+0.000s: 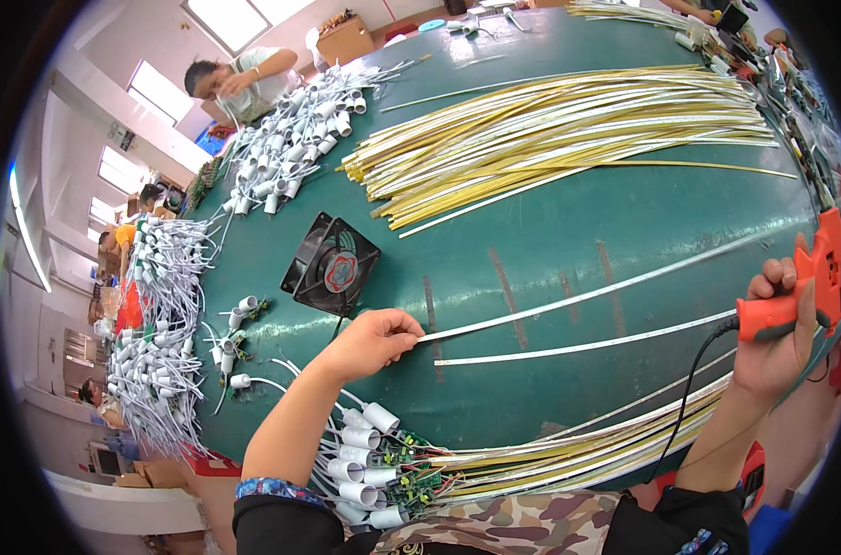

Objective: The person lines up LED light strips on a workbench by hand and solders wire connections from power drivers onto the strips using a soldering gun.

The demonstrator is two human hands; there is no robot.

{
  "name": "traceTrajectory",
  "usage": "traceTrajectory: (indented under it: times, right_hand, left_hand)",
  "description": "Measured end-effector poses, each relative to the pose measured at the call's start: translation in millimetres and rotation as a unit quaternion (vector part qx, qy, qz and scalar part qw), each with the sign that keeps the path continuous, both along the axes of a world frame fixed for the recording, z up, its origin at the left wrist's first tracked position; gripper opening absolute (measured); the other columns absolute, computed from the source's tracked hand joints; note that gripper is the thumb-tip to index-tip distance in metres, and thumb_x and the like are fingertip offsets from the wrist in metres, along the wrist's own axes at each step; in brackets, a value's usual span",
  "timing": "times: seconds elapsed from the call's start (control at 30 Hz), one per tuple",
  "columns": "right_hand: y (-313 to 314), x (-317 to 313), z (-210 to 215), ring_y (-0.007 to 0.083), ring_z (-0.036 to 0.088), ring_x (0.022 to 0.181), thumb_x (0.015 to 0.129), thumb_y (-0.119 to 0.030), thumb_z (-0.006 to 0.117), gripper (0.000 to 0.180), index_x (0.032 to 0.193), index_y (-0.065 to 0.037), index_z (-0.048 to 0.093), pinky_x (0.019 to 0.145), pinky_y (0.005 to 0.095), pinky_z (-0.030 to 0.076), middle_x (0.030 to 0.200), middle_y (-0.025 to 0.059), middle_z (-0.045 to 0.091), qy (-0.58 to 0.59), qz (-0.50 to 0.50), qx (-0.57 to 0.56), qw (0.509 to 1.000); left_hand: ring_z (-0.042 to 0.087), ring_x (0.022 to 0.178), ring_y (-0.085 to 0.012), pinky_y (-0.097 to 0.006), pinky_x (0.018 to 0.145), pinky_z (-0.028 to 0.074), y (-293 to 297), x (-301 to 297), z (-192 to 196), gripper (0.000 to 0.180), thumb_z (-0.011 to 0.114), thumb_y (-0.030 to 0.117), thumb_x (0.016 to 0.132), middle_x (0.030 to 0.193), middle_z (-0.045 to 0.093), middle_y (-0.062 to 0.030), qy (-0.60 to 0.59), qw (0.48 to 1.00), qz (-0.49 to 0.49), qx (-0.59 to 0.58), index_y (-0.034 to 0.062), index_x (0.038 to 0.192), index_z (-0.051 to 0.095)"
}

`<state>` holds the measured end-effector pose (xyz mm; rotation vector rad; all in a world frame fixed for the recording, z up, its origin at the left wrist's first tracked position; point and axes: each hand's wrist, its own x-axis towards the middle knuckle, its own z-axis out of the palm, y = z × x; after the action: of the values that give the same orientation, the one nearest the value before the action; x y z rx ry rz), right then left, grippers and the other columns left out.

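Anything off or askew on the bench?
Nothing damaged or spilled. The small black fan sits tilted on the green table. Left hand pinches a thin white strip; right hand holds an orange glue gun.

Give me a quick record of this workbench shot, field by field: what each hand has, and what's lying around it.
Surface: green table
Left hand: pinching the near end of a thin white strip lying flat on the table
Right hand: gripping an orange glue gun, black cord trailing down
Between the hands: second white strip, loose on the table
Behind left hand: small black fan
Far side: bundle of yellow and white strips
Near edge: white capped wire assemblies
Left side: piles of white wired caps
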<state>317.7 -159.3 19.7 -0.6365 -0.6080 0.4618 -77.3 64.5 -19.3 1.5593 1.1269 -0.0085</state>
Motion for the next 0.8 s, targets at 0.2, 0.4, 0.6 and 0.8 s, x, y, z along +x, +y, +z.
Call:
traceTrajectory:
  times: [0.2,0.4,0.6,0.8]
  right_hand:
    - [5.4,-1.0,-2.5,0.0118,0.042,0.089,0.096,-0.016,0.054,0.054,0.139,0.008,0.032,0.076,0.0233,0.04,0.094,0.0055,0.045,0.014,0.031,-0.004,0.999]
    - [9.2,-7.9,-0.7,0.0117,0.042,0.089,0.096,-0.017,0.054,0.055,0.139,0.009,0.032,0.074,0.0225,0.041,0.094,0.0049,0.045,0.008,0.009,-0.025,1.0]
    - [12.5,-8.1,-1.7,0.0115,0.043,0.088,0.096,-0.019,0.055,0.055,0.139,0.009,0.033,0.073,0.0227,0.04,0.093,0.0048,0.046,0.002,0.005,-0.035,0.999]
    - [10.0,-4.1,-1.1,0.0117,0.046,0.088,0.098,-0.024,0.052,0.05,0.136,0.006,0.038,0.073,0.0232,0.042,0.093,0.0039,0.048,-0.019,0.007,-0.051,0.998]
  left_hand:
    - [0.052,0.065,-0.006,-0.023,0.057,0.043,-8.8,18.2,-1.7,0.01,0.06,0.006,0.089,0.077,0.061,0.0017,0.025,0.999,-0.031,0.006,0.0029,0.097,0.066]
    - [0.054,0.069,-0.008,-0.026,0.061,0.045,-9.9,31.0,5.5,0.01,0.06,0.005,0.087,0.077,0.062,0.0007,0.06,0.991,-0.114,0.024,0.0029,0.095,0.066]
    - [0.058,0.073,-0.0112,-0.03,0.065,0.047,-10.5,37.1,5.1,0.01,0.063,0.007,0.084,0.077,0.064,-0.0025,0.093,0.978,-0.165,0.093,0.0032,0.093,0.065]
    - [0.062,0.072,-0.018,-0.032,0.066,0.048,-5.0,51.9,17.3,0.019,0.071,0.016,0.078,0.078,0.065,-0.0092,0.226,0.917,-0.234,0.231,0.0014,0.082,0.06]
